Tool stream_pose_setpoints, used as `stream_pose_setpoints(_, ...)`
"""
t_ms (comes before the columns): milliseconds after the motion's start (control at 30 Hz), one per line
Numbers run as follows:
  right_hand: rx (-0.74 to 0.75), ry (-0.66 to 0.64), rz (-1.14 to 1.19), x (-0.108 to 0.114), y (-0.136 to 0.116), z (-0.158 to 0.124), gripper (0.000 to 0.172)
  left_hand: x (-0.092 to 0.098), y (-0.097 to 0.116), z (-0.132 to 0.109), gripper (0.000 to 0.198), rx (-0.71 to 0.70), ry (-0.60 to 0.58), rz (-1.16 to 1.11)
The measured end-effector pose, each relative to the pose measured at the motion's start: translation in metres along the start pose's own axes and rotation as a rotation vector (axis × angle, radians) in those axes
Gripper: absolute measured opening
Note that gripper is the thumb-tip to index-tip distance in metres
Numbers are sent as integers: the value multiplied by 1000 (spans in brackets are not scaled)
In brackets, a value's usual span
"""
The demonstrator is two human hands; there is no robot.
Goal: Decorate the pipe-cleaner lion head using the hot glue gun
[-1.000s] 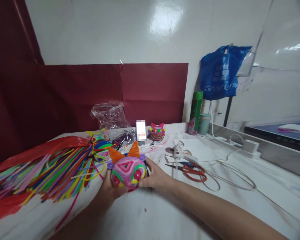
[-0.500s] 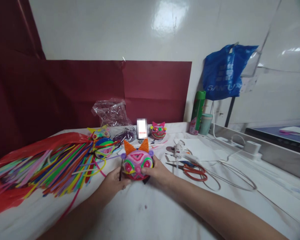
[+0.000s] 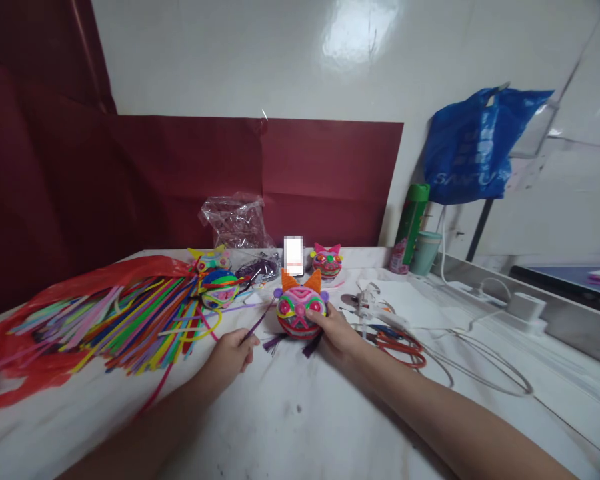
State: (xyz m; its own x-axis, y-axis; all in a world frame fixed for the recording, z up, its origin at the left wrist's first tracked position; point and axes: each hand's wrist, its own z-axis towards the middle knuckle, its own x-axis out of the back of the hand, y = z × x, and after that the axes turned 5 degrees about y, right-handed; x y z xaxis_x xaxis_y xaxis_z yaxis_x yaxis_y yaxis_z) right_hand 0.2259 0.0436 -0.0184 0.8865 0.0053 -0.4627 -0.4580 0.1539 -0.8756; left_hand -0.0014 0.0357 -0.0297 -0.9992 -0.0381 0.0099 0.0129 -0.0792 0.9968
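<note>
A round animal-head ornament (image 3: 291, 319) with orange ears, pink eyes and a coloured pipe-cleaner face is gripped at its right side by my right hand (image 3: 341, 337), the thumb on its front. Dark purple tassels (image 3: 273, 345) hang beneath it. To its left, my left hand (image 3: 230, 357) is closed, pinching a thin dark purple cord (image 3: 262, 316) that slants up toward the ornament's left side. Where the cord is fastened I cannot make out. Behind stands a similar pink-eared head (image 3: 327, 263).
Colourful pipe cleaners (image 3: 145, 317) spread over red plastic (image 3: 35, 383) at the left, near a second round head (image 3: 219, 291). Orange-handled scissors (image 3: 405, 350), a glue gun (image 3: 380, 310) and coiled cable (image 3: 500, 360) lie at the right. A green spray can (image 3: 413, 227) stands behind.
My left hand has left the ornament's side and moved down-left, now pinching the purple cord. The right hand still holds the ornament, whose tassels now show. The view has turned slightly left.
</note>
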Motion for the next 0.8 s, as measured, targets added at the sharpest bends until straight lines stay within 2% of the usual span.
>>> stream_pose_setpoints(100, 24, -38, 2, -2, -2, -2, 61, 0, 1, 2, 23, -136, 151, 83)
stream_pose_setpoints(167, 28, -86, -11, -5, -2, -6, 64, 1, 3, 3, 39, -198, 264, 18)
stream_pose_setpoints(200, 24, -126, -23, -6, -2, -8, 66, 1, 4, 2, 47, -214, 270, -34)
stream_pose_setpoints(267, 6, -224, -49, -10, 0, -14, 69, 0, 4, -1, 60, -226, 141, -154)
stream_pose_setpoints(333, -20, -311, -65, -15, 2, -19, 73, -2, 1, -6, 71, -211, -96, -258)
stream_pose_setpoints(400, -37, -358, -57, -19, 5, -24, 76, -4, -4, -10, 79, -154, -276, -316)
stream_pose_setpoints(467, -34, -380, -49, -21, 7, -26, 78, -6, -10, -12, 84, -102, -358, -324)
stream_pose_setpoints(533, 0, -388, -56, -22, 7, -26, 75, -7, -13, -11, 89, -99, -365, -306)
stream_pose_setpoints(667, 65, -393, -81, -23, 5, -25, 69, -7, -12, -9, 101, -150, -283, -303)
stream_pose_setpoints(800, 33, -412, -42, -25, 6, -27, 74, -8, -12, -11, 98, -156, -241, -257)
